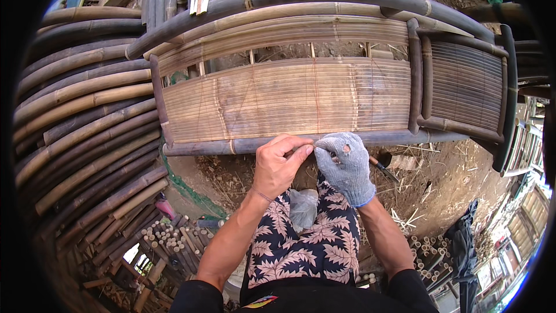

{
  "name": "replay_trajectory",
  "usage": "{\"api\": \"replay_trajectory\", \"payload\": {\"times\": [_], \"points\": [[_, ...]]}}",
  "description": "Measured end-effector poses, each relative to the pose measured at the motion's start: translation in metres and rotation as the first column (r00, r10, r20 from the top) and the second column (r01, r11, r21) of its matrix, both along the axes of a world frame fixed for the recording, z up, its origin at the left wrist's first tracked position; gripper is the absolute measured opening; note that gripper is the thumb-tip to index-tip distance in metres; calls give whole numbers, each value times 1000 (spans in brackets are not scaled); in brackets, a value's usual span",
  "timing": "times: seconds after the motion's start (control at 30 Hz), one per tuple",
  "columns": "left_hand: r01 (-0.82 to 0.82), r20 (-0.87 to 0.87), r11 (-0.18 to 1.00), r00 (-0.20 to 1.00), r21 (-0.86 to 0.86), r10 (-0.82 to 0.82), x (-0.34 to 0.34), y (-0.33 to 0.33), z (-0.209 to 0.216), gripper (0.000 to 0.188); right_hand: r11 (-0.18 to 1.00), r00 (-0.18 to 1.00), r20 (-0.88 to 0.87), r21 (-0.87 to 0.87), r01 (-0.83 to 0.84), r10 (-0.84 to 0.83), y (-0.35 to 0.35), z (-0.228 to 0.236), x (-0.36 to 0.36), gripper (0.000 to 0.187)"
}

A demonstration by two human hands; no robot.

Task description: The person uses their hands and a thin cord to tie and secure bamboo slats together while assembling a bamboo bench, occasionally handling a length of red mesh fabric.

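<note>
My left hand (277, 162) is bare, its thumb and forefinger pinched together just in front of a bamboo bench. Close by, my right hand (346, 168) wears a grey knitted glove with holes in it, its fingers curled in. The two sets of fingertips nearly meet; whatever they pinch is too small to make out. Behind them runs the dark front rail (211, 147) of the bench. Its seat of thin bamboo slats (278, 101) has fine reddish lines crossing it. A crumpled clear plastic bag (303, 208) lies between my thighs, on or by patterned trousers.
Long bamboo poles (87, 90) are stacked at the left, with more behind the bench. To the right of my gloved hand lies a tool with a dark handle (384, 170). Bundles of cut bamboo (176, 237) stand lower left. Shavings litter the dirt floor (452, 179).
</note>
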State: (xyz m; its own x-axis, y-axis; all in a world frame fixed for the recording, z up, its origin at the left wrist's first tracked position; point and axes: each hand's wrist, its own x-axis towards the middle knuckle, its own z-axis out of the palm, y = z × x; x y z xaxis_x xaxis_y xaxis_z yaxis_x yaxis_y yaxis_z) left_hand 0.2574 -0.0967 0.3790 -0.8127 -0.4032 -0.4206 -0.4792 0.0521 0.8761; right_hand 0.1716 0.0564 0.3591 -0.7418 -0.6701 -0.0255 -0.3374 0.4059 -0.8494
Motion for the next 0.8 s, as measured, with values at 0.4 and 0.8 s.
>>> {"api": "replay_trajectory", "payload": {"times": [0.4, 0.8], "points": [[115, -67, 978, 989, -172, -128, -1, 0, 4, 9, 996, 985, -174, 94, -4, 20, -2, 3, 1, 20], [-157, 145, 867, 984, 473, 100, 11, -7, -7, 15, 992, 947, -300, 79, -94, 114, -11, 13, -1, 20]]}}
